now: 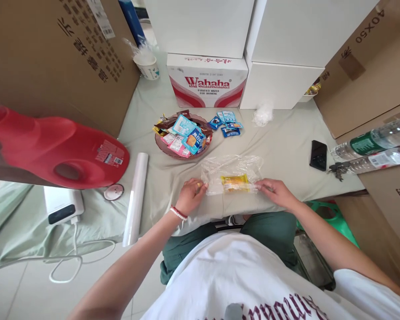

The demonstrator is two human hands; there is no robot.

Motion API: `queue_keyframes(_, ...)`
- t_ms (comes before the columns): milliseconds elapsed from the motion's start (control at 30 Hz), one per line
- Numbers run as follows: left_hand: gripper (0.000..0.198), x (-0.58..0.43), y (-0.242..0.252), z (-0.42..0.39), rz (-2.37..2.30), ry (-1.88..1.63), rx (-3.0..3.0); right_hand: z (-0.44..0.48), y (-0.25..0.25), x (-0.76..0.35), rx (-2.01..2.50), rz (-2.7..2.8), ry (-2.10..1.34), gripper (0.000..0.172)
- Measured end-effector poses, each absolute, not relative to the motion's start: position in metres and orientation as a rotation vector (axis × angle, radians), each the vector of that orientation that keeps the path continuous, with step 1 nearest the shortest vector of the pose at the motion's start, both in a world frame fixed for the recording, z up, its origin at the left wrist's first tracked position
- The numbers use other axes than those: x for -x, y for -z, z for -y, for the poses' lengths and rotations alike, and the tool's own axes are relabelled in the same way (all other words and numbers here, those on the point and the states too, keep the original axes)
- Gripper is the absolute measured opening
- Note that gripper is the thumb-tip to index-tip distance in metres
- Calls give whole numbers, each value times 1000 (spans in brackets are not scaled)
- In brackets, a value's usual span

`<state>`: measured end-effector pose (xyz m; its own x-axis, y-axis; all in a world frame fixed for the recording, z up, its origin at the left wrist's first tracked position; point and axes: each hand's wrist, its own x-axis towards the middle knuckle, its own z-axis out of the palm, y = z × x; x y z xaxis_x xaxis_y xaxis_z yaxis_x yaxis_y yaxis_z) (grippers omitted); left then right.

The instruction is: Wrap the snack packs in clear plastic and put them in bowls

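A clear plastic bag (231, 171) lies flat on the pale green cloth (280, 142) near its front edge, with a yellow snack packet (235, 182) inside it. My left hand (191, 195) pinches the bag's left end, fingers closed. My right hand (275, 191) grips the bag's right end, fingers closed on the plastic. Just behind the bag stands a round woven basket (183, 138) piled with several small snack packets.
Loose blue packets (228, 123) lie right of the basket. A roll of clear film (136, 195), a power bank (63, 204), a red jug (53, 151), a phone (318, 154), water bottles (373, 149), a paper cup (148, 64) and cardboard boxes (206, 80) ring the cloth.
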<state>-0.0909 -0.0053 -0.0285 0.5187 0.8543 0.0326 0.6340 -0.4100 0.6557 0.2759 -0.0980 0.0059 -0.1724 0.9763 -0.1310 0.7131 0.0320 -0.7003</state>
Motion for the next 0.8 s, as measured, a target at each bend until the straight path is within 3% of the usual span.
queue_keyframes(133, 35, 67, 31, -18, -1586, -441, -2094, 54, -18, -284, 2147, 1816, -650, 35)
queue_keyframes(233, 22, 53, 35, -20, -1734, -483, -2042, 19, -26, -273, 2189, 1906, -319, 38)
queue_keyframes(300, 28, 48, 37, -18, -1813, -533, -2009, -4, -26, -256, 2129, 1989, -330, 44)
queue_keyframes(433, 50, 43, 42, -15, -1841, -550, -2047, -43, -19, -219, 2200, 2061, -612, 72)
queue_keyframes(600, 34, 41, 46, -15, -1806, -504, -2113, -36, -24, -203, 1957, 2210, -792, 38)
queue_keyframes(800, 15, 43, 44, -14, -1779, -518, -2083, 39, -31, -187, 1456, 2794, -548, 37)
